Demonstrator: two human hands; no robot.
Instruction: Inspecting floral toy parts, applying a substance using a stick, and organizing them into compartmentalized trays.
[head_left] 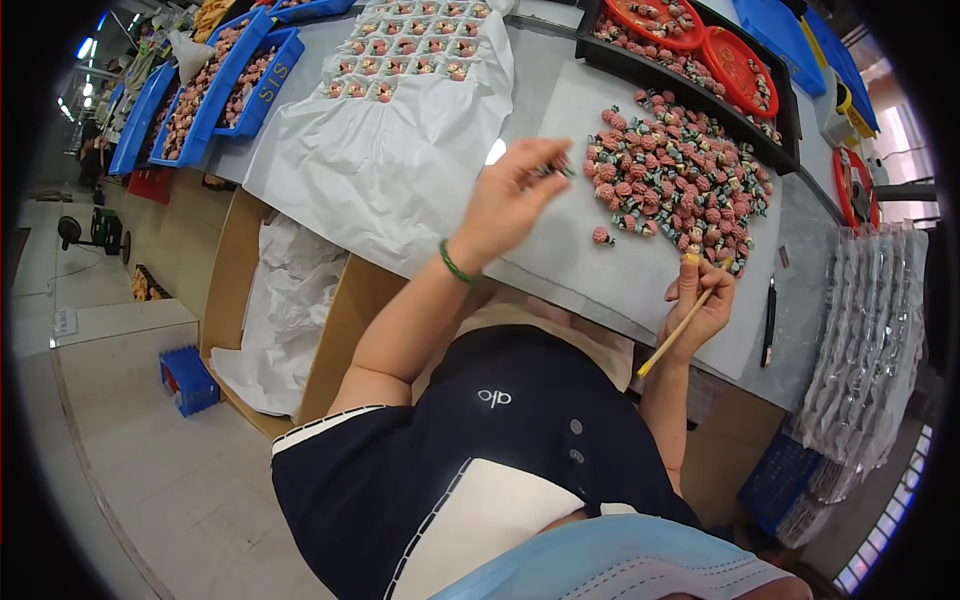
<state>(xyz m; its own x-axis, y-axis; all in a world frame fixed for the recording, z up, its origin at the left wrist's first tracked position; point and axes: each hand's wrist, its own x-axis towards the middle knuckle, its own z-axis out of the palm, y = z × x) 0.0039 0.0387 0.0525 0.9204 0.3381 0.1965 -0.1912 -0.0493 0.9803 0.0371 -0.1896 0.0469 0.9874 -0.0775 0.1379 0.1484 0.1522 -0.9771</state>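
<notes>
My left hand (508, 205), with a green bracelet at the wrist, is raised over the white sheet. Its thumb and fingers pinch a small dark figurine (560, 168), partly hidden by the fingers. A thin wooden brush (684, 325) with a yellowish end slants down out of my closed right hand (708, 308). Yellow marks show at the fingertips of that hand, which is at the near edge of a pile of small figurines (675, 175) with pink knobbly tops and grey-green bodies. One loose figurine (603, 236) lies just left of the pile.
Rows of figurines stand in a white compartment tray (345, 60) at the far left. Blue bins (262, 85) hold more. A black tray (640, 62) with red round dishes (738, 70) borders the pile. At right are a black pen-like tool (769, 325) and stacked clear plastic trays (865, 340).
</notes>
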